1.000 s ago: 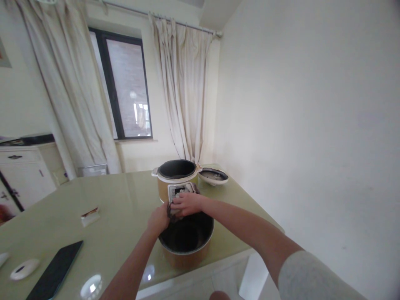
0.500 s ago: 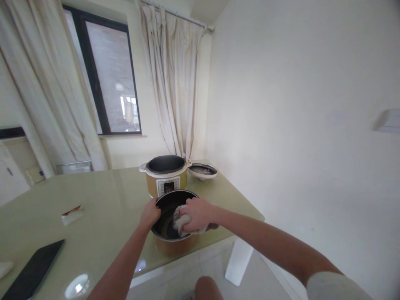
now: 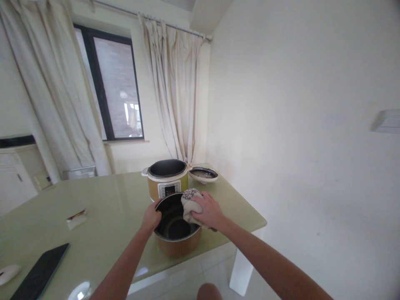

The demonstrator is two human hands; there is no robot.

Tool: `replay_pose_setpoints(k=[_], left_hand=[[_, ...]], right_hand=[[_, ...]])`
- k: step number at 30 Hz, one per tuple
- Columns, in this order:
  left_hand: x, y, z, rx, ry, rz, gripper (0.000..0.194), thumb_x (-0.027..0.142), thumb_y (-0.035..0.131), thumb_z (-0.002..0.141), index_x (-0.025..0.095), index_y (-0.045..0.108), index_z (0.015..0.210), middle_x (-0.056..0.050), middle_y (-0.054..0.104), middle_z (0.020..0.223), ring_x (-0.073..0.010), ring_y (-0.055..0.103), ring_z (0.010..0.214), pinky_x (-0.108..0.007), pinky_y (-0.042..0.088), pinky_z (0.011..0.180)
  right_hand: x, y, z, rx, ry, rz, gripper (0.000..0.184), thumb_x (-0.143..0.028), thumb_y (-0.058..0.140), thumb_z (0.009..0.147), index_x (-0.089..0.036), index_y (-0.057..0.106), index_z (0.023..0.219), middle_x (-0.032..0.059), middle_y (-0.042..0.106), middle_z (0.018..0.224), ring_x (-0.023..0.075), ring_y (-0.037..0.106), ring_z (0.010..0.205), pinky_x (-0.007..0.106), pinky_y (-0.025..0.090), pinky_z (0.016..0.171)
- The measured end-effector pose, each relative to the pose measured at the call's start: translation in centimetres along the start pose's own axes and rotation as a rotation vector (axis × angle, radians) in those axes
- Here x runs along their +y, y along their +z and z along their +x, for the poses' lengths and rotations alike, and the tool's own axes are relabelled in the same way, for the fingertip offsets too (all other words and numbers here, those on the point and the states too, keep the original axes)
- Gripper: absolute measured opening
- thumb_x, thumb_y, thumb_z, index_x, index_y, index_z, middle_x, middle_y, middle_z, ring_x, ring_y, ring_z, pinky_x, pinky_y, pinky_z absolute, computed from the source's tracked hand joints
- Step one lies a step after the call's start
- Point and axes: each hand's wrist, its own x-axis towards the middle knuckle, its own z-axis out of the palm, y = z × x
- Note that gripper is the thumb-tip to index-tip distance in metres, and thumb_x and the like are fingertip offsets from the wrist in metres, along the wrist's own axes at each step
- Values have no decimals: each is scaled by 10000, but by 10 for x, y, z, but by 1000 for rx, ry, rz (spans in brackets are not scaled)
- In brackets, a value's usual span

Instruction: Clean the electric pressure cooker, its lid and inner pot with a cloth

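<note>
A round inner pot [image 3: 178, 246], dark inside and copper-brown outside, stands near the front edge of the table. My left hand [image 3: 152, 216] grips its left rim, thumb on the inner side. In my right hand [image 3: 210, 209] is a bunched pale cloth [image 3: 191, 204] with a dark pattern, held at the pot's right rim and partly over its opening. Directly behind the pot stands a gold and white electric cooker [image 3: 153, 186], lidless, with a control panel on its front. Its round lid [image 3: 203, 175] lies upturned to the right of the cooker.
The pale green glossy table [image 3: 115, 200] meets a bare wall on the right. To the left lie a dark flat tablet-like object [image 3: 40, 271], a small packet [image 3: 76, 218] and a white rounded object [image 3: 9, 273]. Curtains [image 3: 171, 83] and a window [image 3: 117, 83] are behind.
My right hand has lifted the cloth from inside the pot up to its right rim. The left hand keeps its hold on the rim. The camera view has tilted slightly upward.
</note>
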Motion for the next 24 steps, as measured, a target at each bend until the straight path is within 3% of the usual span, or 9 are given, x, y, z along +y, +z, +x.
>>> replay_pose_setpoints(k=[2, 5, 8, 11, 15, 18, 21, 22, 24], left_hand=[[14, -7, -9, 77, 72, 95, 610, -37, 455, 821, 148, 705, 1346, -132, 772, 1283, -272, 711, 1209, -389, 526, 1071], [45, -5, -46, 168, 366, 304, 493, 24, 423, 927, 227, 724, 1261, -103, 738, 1328, -267, 660, 1262, -406, 479, 1094], [73, 22, -98, -50, 448, 375, 273, 246, 449, 1049, 233, 714, 1113, -81, 781, 1095, -223, 739, 1008, -321, 526, 859], [84, 57, -134, -145, 377, 494, 340, 375, 451, 1072, 182, 705, 1189, -119, 797, 997, -282, 771, 926, -362, 521, 783], [65, 62, -130, -205, 427, 594, 412, 382, 393, 1097, 191, 757, 1071, -128, 812, 966, -316, 778, 919, -396, 521, 783], [40, 33, -113, -246, 482, 601, 388, 438, 456, 1072, 223, 773, 1007, -107, 819, 989, -317, 770, 945, -408, 521, 816], [28, 8, -109, -289, 517, 623, 302, 387, 526, 1025, 231, 785, 1028, -107, 815, 1049, -313, 749, 1021, -443, 513, 924], [30, 6, -111, -295, 522, 637, 271, 328, 558, 991, 228, 779, 1113, -115, 809, 1096, -316, 740, 1063, -458, 505, 963], [43, 13, -117, -277, 520, 654, 453, 213, 601, 906, 199, 694, 1350, -146, 780, 1216, -328, 717, 1150, -477, 493, 1019]], right_hand=[[1, 8, -5, 98, 100, 77, 591, -444, 819, 804, -319, 691, 1367, 102, 610, 1313, 315, 551, 1233, 422, 468, 1052], [-1, 19, -13, 161, 176, 141, 726, -456, 875, 741, -318, 654, 1419, 113, 601, 1362, 336, 550, 1240, 448, 454, 1073], [-4, 22, -16, 125, 176, 146, 718, -446, 871, 752, -322, 659, 1427, 116, 619, 1351, 345, 567, 1214, 453, 462, 1058], [-4, 19, -12, 65, 133, 100, 637, -395, 865, 745, -338, 714, 1361, 99, 647, 1325, 356, 569, 1215, 454, 478, 1039], [13, 17, -3, 118, 68, 200, 569, -402, 853, 727, -297, 753, 1277, 88, 693, 1257, 338, 615, 1179, 478, 486, 1069], [37, 29, -4, 416, 231, 491, 573, -533, 766, 821, -250, 711, 1315, 98, 714, 1283, 320, 655, 1186, 491, 492, 1099], [47, 64, -22, 608, 473, 760, 658, -706, 663, 876, -217, 698, 1315, 121, 723, 1328, 333, 664, 1237, 499, 496, 1122], [45, 81, -30, 595, 513, 829, 704, -756, 639, 875, -207, 704, 1311, 131, 727, 1336, 339, 660, 1262, 490, 500, 1127], [33, 115, -49, 547, 559, 939, 764, -833, 555, 886, -195, 737, 1265, 139, 750, 1307, 338, 663, 1289, 471, 508, 1129]])
